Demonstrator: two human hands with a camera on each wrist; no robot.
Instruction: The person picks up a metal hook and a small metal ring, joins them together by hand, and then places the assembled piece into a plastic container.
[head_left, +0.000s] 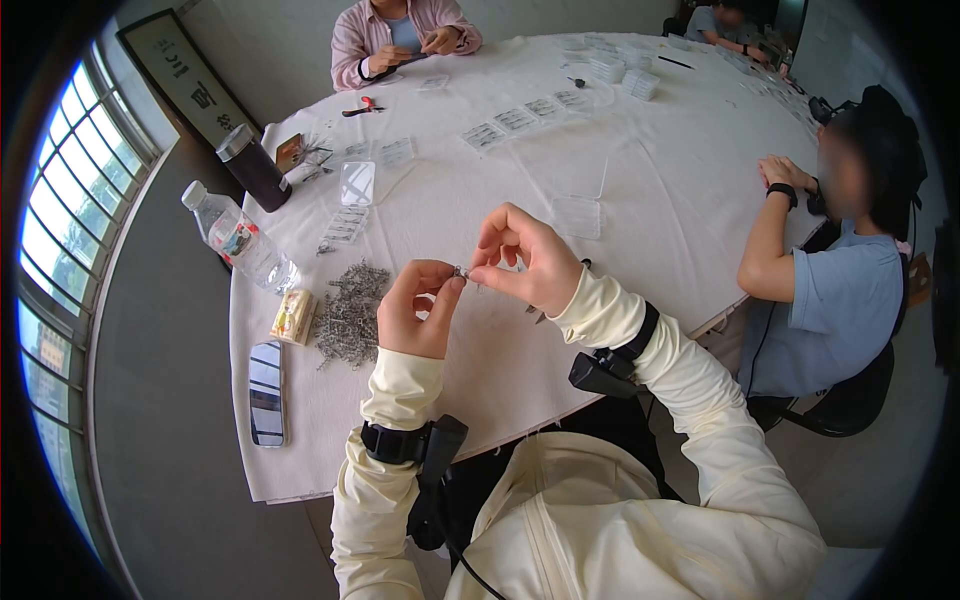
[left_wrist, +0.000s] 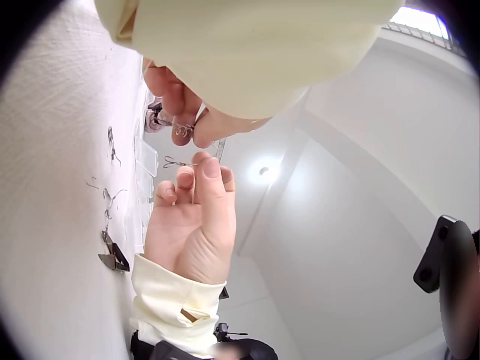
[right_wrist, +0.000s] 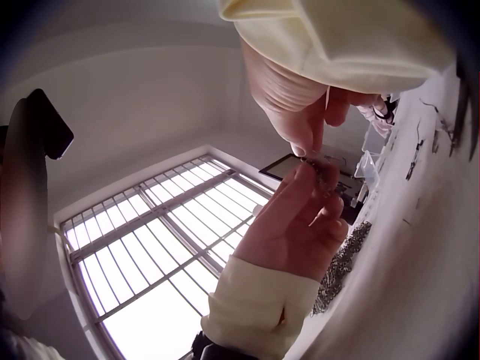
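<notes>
In the head view my left hand point(head_left: 412, 312) and right hand point(head_left: 535, 262) meet fingertip to fingertip above the table. The left thumb and fingers pinch small dark metal wire pieces point(head_left: 460, 272). In the left wrist view thin wire loops point(left_wrist: 182, 129) show between the left fingertips. Just below them the right thumb and forefinger pinch a small wire hook point(left_wrist: 174, 162), its bent end sticking out to one side. Left of the left hand lies a heap of tangled grey metal hooks point(head_left: 352, 312).
A phone point(head_left: 267, 393), a small patterned pack point(head_left: 292, 317), a water bottle point(head_left: 240, 238) and a dark flask point(head_left: 254, 170) line the left edge. Clear plastic boxes point(head_left: 577, 217) and red-handled pliers point(head_left: 364, 106) lie farther off. Other people sit around the table point(head_left: 690, 190).
</notes>
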